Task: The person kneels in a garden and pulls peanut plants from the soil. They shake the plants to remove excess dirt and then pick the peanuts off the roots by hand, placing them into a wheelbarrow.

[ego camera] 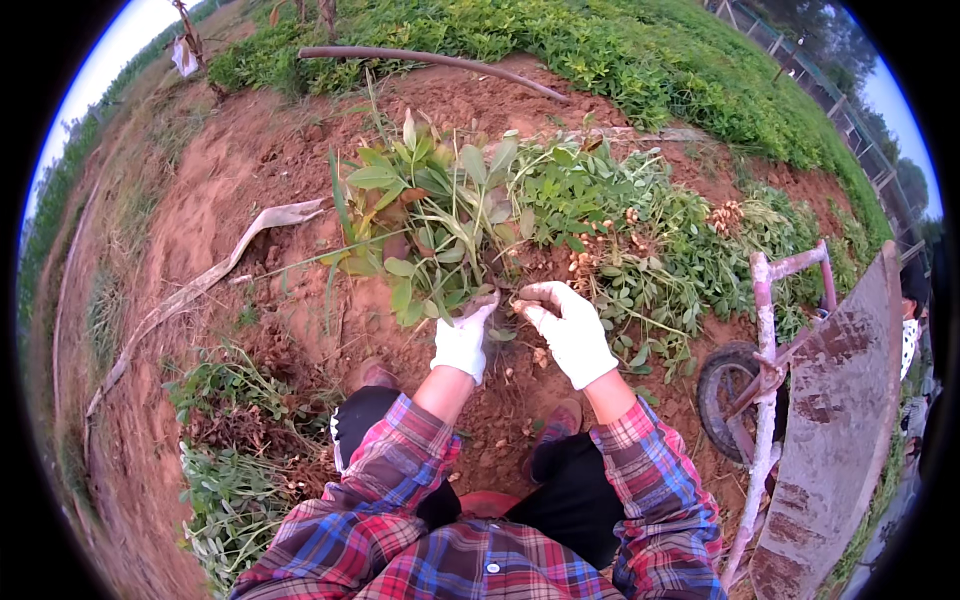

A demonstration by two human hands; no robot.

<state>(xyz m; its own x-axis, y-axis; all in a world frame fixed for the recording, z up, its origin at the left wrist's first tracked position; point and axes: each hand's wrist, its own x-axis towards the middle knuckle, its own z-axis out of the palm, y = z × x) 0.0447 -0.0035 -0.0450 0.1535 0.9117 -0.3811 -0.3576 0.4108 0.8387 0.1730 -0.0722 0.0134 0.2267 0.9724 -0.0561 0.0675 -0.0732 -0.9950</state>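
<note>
My left hand (463,336), in a white glove, grips the lower stems of an uprooted peanut plant (450,217). Its broad green and yellowing leaves spread out above the hand. Close by on the right, my gloved right hand (566,326) has thumb and fingertips pinched around a small peanut pod (519,306). The plant's roots lie between the two hands, partly hidden by the fingers. On the red soil just below the right hand rest a few loose peanut pods (540,356).
Pulled peanut plants with pods (637,240) are heaped to the right. More plants (232,480) lie at my left. A rusty wheelbarrow (832,420) stands at the right, a person (910,330) beyond it. A curved pole (435,58) lies ahead, a long dry strip (217,274) at left.
</note>
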